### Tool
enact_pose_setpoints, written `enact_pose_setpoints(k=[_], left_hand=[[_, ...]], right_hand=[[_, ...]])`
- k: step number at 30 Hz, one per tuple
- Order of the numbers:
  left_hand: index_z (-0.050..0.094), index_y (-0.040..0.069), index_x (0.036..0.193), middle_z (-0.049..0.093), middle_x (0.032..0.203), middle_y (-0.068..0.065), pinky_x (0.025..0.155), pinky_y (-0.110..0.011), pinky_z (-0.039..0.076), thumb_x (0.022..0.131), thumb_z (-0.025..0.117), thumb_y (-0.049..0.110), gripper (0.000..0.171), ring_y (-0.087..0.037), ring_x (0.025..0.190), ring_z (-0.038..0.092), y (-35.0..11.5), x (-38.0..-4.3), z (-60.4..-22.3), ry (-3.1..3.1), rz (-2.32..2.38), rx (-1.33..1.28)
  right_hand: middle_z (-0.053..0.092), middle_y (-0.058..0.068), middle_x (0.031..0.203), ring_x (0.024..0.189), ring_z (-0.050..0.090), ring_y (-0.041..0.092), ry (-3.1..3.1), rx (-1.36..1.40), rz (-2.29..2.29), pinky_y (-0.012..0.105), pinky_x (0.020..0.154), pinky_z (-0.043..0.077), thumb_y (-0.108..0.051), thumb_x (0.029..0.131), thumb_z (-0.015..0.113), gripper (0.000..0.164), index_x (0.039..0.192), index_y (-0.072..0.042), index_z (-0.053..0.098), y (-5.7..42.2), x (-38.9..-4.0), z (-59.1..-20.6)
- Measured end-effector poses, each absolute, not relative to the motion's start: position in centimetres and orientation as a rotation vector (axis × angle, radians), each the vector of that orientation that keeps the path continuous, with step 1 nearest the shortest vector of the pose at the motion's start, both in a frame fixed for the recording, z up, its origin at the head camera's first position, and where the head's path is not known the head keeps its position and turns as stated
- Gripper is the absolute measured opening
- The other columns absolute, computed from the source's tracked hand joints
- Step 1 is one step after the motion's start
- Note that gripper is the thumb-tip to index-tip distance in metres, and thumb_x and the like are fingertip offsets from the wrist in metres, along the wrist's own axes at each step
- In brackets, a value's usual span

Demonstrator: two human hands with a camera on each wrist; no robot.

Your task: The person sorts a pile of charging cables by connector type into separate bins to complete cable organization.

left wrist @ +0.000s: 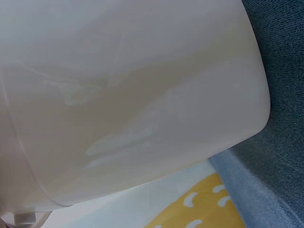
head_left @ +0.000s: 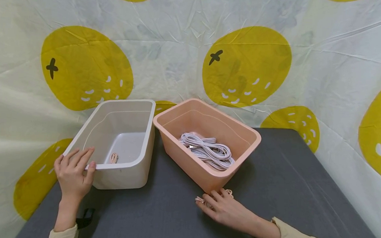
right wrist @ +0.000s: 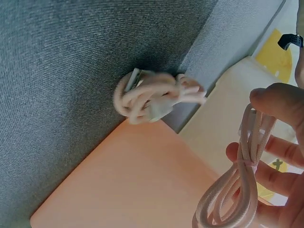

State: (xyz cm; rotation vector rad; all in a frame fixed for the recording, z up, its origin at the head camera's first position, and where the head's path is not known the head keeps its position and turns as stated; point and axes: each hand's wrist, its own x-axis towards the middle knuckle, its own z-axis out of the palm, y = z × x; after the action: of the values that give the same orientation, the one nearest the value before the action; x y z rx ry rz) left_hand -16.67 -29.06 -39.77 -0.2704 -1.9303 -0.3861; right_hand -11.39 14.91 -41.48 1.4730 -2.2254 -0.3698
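Note:
My left hand (head_left: 74,174) rests its fairly straight fingers over the near-left corner of the white bin (head_left: 125,180); the bin's outer wall fills the left wrist view. A small coiled pink cable (head_left: 114,158) lies inside that bin. My right hand (head_left: 226,211) pinches a tied pink charging cable (right wrist: 247,180) between thumb and fingers, low beside the near corner of the peach bin (head_left: 183,165). A second bundled pink cable (right wrist: 154,95), slightly blurred, is by that bin's base. Several coiled white cables (head_left: 213,150) lie inside the peach bin.
Both bins stand side by side on a dark grey cloth-covered table (head_left: 160,217). Behind them hangs a pale curtain (head_left: 167,68) printed with yellow fruit. A black band (head_left: 85,217) shows beside my left wrist.

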Motion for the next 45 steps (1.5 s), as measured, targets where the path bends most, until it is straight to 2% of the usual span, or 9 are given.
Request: enact_pose_setpoints(k=[4, 13, 16, 18, 21, 27, 35, 41, 45], left_hand=[[0.066, 0.009, 0.107, 0.066, 0.097, -0.018, 0.098, -0.053, 0.024, 0.087, 0.040, 0.047, 0.050, -0.040, 0.097, 0.052, -29.1, -16.7, -39.8, -1.931, -0.386, -0.270], [0.066, 0.008, 0.106, 0.066, 0.097, -0.019, 0.098, -0.053, 0.023, 0.087, 0.038, 0.049, 0.053, -0.040, 0.097, 0.052, -29.1, -16.6, -39.7, -1.936, -0.385, -0.269], [0.066, 0.008, 0.106, 0.066, 0.097, -0.019, 0.096, -0.055, 0.024, 0.087, 0.037, 0.050, 0.054, -0.039, 0.097, 0.052, -29.0, -16.6, -39.7, -1.935, -0.381, -0.273], [0.066, 0.008, 0.106, 0.066, 0.097, -0.019, 0.095, -0.056, 0.025, 0.087, 0.037, 0.050, 0.054, -0.039, 0.097, 0.052, -29.0, -16.7, -39.8, -1.934, -0.378, -0.278], [0.066, 0.007, 0.106, 0.066, 0.097, -0.019, 0.093, -0.056, 0.025, 0.087, 0.038, 0.049, 0.054, -0.039, 0.097, 0.052, -29.0, -16.7, -39.8, -1.931, -0.373, -0.280], [0.066, 0.008, 0.106, 0.066, 0.097, -0.020, 0.095, -0.055, 0.025, 0.087, 0.038, 0.049, 0.053, -0.039, 0.096, 0.052, -29.0, -16.9, -39.8, -1.916, -0.379, -0.279], [0.066, 0.008, 0.106, 0.066, 0.097, -0.019, 0.095, -0.055, 0.025, 0.087, 0.039, 0.049, 0.053, -0.039, 0.096, 0.052, -29.1, -16.9, -39.9, -1.919, -0.378, -0.275], [0.066, 0.007, 0.105, 0.066, 0.097, -0.019, 0.096, -0.055, 0.025, 0.087, 0.039, 0.048, 0.053, -0.039, 0.096, 0.052, -29.1, -16.8, -39.8, -1.926, -0.376, -0.273], [0.067, 0.007, 0.105, 0.067, 0.096, -0.019, 0.094, -0.056, 0.025, 0.087, 0.039, 0.049, 0.053, -0.039, 0.096, 0.052, -29.1, -16.8, -39.8, -1.922, -0.378, -0.275]], right_hand=[[0.054, 0.000, 0.113, 0.090, 0.048, 0.016, -2.200, 1.484, -0.389, 0.033, 0.072, 0.044, -0.016, 0.081, 0.049, 0.045, 0.126, -0.020, 0.048, 14.8, -11.4, -41.4], [0.055, 0.000, 0.114, 0.094, 0.050, 0.017, -2.182, 1.495, -0.385, 0.034, 0.073, 0.044, -0.019, 0.077, 0.059, 0.050, 0.126, -0.020, 0.049, 14.4, -11.2, -40.6], [0.055, 0.000, 0.114, 0.094, 0.051, 0.016, -2.168, 1.485, -0.386, 0.033, 0.071, 0.043, -0.019, 0.078, 0.056, 0.048, 0.126, -0.021, 0.049, 14.2, -11.1, -40.2], [0.055, 0.000, 0.113, 0.092, 0.051, 0.015, -2.152, 1.470, -0.389, 0.032, 0.070, 0.043, -0.018, 0.081, 0.051, 0.044, 0.125, -0.021, 0.049, 14.1, -11.0, -39.9], [0.056, -0.001, 0.109, 0.088, 0.051, 0.015, -2.124, 1.435, -0.390, 0.032, 0.067, 0.041, -0.013, 0.089, 0.034, 0.038, 0.121, -0.020, 0.052, 13.8, -10.9, -39.3], [0.054, 0.000, 0.100, 0.085, 0.049, 0.015, -2.098, 1.384, -0.365, 0.031, 0.067, 0.039, -0.005, 0.096, 0.005, 0.057, 0.117, -0.020, 0.056, 13.4, -10.7, -37.4], [0.054, 0.001, 0.100, 0.083, 0.047, 0.015, -2.114, 1.375, -0.362, 0.030, 0.067, 0.040, -0.003, 0.095, 0.000, 0.062, 0.118, -0.019, 0.055, 13.2, -10.5, -35.2], [0.054, 0.001, 0.099, 0.086, 0.049, 0.015, -2.066, 1.335, -0.345, 0.030, 0.066, 0.039, -0.003, 0.095, 0.010, 0.052, 0.116, -0.018, 0.056, 13.3, -10.9, -33.6], [0.054, 0.001, 0.098, 0.084, 0.050, 0.018, -2.057, 1.310, -0.346, 0.031, 0.066, 0.039, -0.010, 0.097, 0.009, 0.050, 0.117, -0.017, 0.055, 13.5, -11.4, -32.6]])
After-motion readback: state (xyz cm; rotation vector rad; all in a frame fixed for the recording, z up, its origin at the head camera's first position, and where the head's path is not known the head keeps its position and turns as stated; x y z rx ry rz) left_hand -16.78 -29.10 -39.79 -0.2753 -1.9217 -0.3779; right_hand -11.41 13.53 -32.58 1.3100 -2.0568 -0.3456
